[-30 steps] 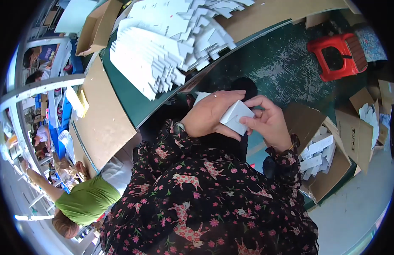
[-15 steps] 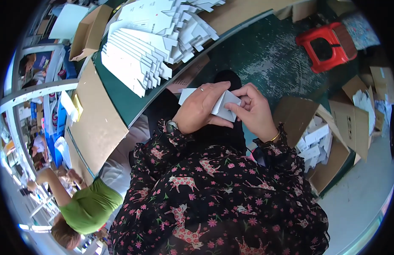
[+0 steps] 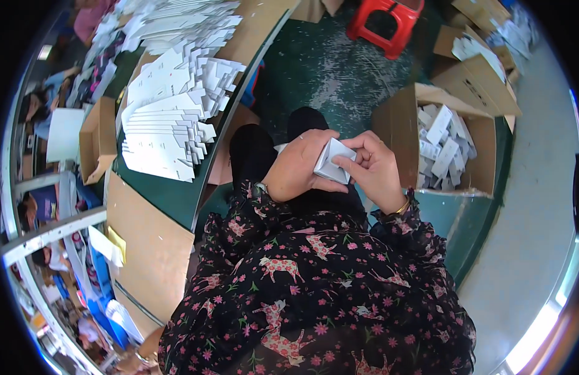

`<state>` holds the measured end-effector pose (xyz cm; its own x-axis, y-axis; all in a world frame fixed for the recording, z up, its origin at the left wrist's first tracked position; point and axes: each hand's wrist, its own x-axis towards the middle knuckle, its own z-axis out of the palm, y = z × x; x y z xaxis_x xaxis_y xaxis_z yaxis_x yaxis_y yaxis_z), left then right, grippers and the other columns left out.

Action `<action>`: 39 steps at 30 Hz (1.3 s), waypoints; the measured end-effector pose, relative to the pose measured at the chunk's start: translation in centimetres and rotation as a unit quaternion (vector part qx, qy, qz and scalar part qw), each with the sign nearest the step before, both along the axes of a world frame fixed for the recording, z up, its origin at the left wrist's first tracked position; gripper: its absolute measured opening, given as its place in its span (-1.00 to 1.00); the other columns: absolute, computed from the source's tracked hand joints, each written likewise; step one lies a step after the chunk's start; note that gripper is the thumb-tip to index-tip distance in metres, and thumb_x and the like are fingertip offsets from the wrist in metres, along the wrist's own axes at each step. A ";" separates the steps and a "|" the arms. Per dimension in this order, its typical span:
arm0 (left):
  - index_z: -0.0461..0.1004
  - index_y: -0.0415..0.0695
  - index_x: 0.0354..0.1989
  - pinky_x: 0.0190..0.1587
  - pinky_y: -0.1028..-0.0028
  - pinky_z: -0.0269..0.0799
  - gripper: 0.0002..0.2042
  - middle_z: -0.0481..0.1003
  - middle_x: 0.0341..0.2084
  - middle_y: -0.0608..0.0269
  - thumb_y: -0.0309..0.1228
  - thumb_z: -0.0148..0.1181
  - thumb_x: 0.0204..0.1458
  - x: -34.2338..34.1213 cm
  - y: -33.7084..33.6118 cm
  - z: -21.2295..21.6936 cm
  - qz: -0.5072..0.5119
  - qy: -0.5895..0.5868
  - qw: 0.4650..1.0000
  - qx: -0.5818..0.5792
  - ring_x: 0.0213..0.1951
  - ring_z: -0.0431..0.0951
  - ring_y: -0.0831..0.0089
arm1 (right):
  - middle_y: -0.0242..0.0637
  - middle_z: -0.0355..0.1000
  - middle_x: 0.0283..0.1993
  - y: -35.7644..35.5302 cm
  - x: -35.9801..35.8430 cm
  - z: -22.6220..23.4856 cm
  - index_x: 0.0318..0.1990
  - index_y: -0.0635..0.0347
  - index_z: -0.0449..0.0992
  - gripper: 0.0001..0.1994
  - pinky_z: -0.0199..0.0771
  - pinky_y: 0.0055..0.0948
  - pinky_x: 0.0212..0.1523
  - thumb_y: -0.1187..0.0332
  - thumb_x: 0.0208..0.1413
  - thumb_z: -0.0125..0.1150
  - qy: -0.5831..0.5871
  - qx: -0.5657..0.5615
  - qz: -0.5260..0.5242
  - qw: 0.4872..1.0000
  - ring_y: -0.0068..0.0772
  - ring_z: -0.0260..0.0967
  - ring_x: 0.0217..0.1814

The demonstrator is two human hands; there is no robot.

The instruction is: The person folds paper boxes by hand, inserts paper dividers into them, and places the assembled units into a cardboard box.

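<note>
Above my lap I hold a small white carton [image 3: 329,167] with one end facing up. My left hand [image 3: 294,164] is wrapped round its body, thumb along the near side. At the end panel, the thumb of my right hand [image 3: 375,170] presses on the flap while its fingers curl behind the far edge. The end looks folded down flat or nearly so. Most of the carton's length is hidden by my left hand. To the left, a fanned stack of flat white carton blanks [image 3: 158,140] lies on the green table [image 3: 204,181].
A large open cardboard box [image 3: 395,119] with many folded white cartons [image 3: 449,150] stands at my right. Beyond it are more open boxes [image 3: 480,84] and a red plastic stool [image 3: 389,25]. A cardboard sheet [image 3: 145,234] and a small empty box [image 3: 97,140] are on the left.
My view has turned to the right, so the filled box shows more fully and the co-worker in green has mostly left the picture. The carton's end flap now lies flatter under my right thumb.
</note>
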<state>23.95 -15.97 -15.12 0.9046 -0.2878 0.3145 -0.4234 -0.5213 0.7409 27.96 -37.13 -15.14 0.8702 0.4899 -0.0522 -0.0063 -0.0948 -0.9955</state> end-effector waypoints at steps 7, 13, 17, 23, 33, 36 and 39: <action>0.30 -0.23 0.29 0.13 0.19 0.48 0.02 0.50 0.08 -0.03 -0.05 0.73 -0.39 -2.1 0.1 1.4 -0.045 0.045 0.998 0.001 0.08 0.56 -0.03 | -0.43 0.40 -0.09 -0.3 -4.6 1.0 0.12 0.35 0.50 -0.61 0.48 -0.63 -0.34 0.58 0.15 0.44 -0.038 0.010 -0.029 0.999 -0.71 0.43 -0.28; 0.24 -0.27 0.39 0.24 0.18 0.35 0.04 0.43 0.20 -0.11 -0.05 0.67 -0.26 -3.5 -0.6 2.0 -0.063 -0.012 0.998 0.025 0.20 0.45 -0.05 | -0.36 0.46 0.03 -0.4 -6.9 2.7 0.21 0.35 0.45 -0.47 0.56 -0.53 -0.22 0.47 0.11 0.52 -0.272 -0.202 -0.031 0.940 -0.56 0.51 -0.18; 0.26 -0.24 0.42 0.27 0.19 0.32 -0.06 0.44 0.24 -0.05 -0.14 0.62 -0.13 -4.3 -0.5 2.5 0.105 -0.124 0.985 0.060 0.24 0.43 0.00 | -0.27 0.48 0.10 -5.4 -5.0 -2.6 0.23 0.35 0.42 -0.42 0.59 -0.43 -0.12 0.32 0.12 0.54 -0.066 -0.057 -0.303 0.949 -0.47 0.54 -0.06; 0.43 -0.22 0.29 0.27 0.19 0.32 -0.37 0.50 0.20 0.03 -0.31 0.51 0.04 -6.8 3.9 2.5 0.255 -0.154 0.948 0.116 0.21 0.47 0.04 | -0.17 0.54 0.11 -16.2 -0.7 -8.0 0.26 0.33 0.42 -0.55 0.57 -0.38 0.00 0.30 0.33 0.32 -0.008 0.211 -0.506 0.836 -0.35 0.56 0.04; 0.53 -0.18 0.18 0.26 0.16 0.36 -0.56 0.52 0.18 -0.02 -0.37 0.42 0.12 -12.1 11.9 4.0 0.518 -0.132 0.823 0.191 0.20 0.49 0.00 | -0.29 0.62 -0.08 -3.4 -1.0 -6.4 0.07 0.30 0.60 -0.78 0.51 -0.58 -0.13 0.39 0.37 0.26 0.154 0.083 -0.132 0.976 -0.59 0.50 -0.22; 0.52 -0.21 0.18 0.25 0.12 0.37 -0.55 0.52 0.19 -0.07 -0.35 0.42 0.12 -14.2 14.1 3.0 0.542 -0.106 0.803 0.224 0.20 0.49 -0.02 | -0.33 0.63 -0.15 1.5 -0.4 -3.7 0.05 0.30 0.61 -0.80 0.50 -0.63 -0.16 0.42 0.36 0.27 0.118 0.050 -0.020 0.992 -0.65 0.49 -0.25; 0.52 -0.23 0.17 0.22 0.10 0.40 -0.54 0.51 0.19 -0.12 -0.33 0.42 0.12 -16.0 15.6 0.6 0.549 -0.081 0.798 0.234 0.17 0.51 -0.06 | -0.34 0.63 -0.16 6.5 -0.7 -2.5 0.05 0.30 0.61 -0.80 0.51 -0.62 -0.16 0.43 0.36 0.27 0.103 0.045 0.080 0.990 -0.65 0.50 -0.23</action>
